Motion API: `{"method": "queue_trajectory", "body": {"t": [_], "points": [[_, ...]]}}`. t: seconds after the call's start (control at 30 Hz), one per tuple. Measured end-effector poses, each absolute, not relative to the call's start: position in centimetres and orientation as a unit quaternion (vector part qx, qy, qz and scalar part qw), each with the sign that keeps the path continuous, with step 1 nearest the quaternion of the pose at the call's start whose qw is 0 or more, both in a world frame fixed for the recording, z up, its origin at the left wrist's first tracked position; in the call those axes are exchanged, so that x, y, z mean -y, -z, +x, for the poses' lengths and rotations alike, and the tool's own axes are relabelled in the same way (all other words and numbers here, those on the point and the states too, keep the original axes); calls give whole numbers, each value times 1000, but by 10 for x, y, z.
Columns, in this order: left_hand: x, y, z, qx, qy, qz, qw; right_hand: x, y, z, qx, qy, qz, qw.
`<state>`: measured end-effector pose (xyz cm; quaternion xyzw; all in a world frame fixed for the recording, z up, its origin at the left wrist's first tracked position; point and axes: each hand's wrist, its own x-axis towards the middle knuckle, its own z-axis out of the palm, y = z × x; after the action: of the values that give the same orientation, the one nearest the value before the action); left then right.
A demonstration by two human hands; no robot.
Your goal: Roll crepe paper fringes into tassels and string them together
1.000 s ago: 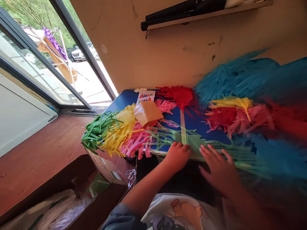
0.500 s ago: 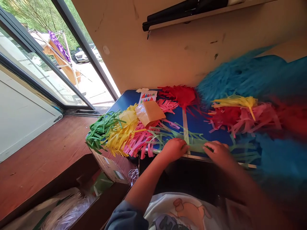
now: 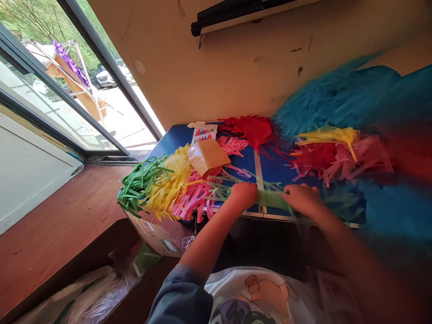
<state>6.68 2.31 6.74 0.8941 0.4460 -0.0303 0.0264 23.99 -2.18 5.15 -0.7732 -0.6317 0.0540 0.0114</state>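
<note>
Right now my hands are apart, with the green tissue (image 3: 270,199) running between them just above the near edge of the blue worktop (image 3: 276,171). My left hand (image 3: 243,196) is curled into a fist on one side of its plain middle band, and my right hand (image 3: 302,198) seems to pinch the other side, though blur there hides exactly how the fingers lie. Cut strips fan out beyond both hands, so I judge the fringing of this piece to be done; the band between my hands looks flat, neither twisted nor tied, so the gathering appears to be what is left on it. A line of tape (image 3: 258,164) runs away from me behind the band. Beside my left hand lie the pink fringe (image 3: 192,198), then the yellow fringe (image 3: 162,193), then the dark green fringe (image 3: 138,182) furthest out, all apparently cut already. Beyond that hand, a packet (image 3: 212,155) rests on the fringes, with a printed card (image 3: 204,133) behind it. Further out past both hands sits a red bunch (image 3: 253,130), and beyond my right hand are a yellow bunch (image 3: 334,137) and a large blue mass (image 3: 324,105); whether those are finished I cannot tell.
</note>
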Motion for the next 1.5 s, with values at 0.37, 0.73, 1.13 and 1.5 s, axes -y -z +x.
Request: {"method": "queue_trajectory", "body": {"t": [0.37,0.73,1.13,1.5], "points": [[-35,-63,76,-418,84,904,19,15,-49,236,625,-27,-780,-20],[1,-65,59,-439,-153,882,-79,20,-60,221,623,83,-778,3],[-4,-24,46,-395,-23,918,10,15,-61,231,648,71,-759,-7],[12,-20,41,-441,0,898,8,44,-6,177,800,58,-592,78]]}}
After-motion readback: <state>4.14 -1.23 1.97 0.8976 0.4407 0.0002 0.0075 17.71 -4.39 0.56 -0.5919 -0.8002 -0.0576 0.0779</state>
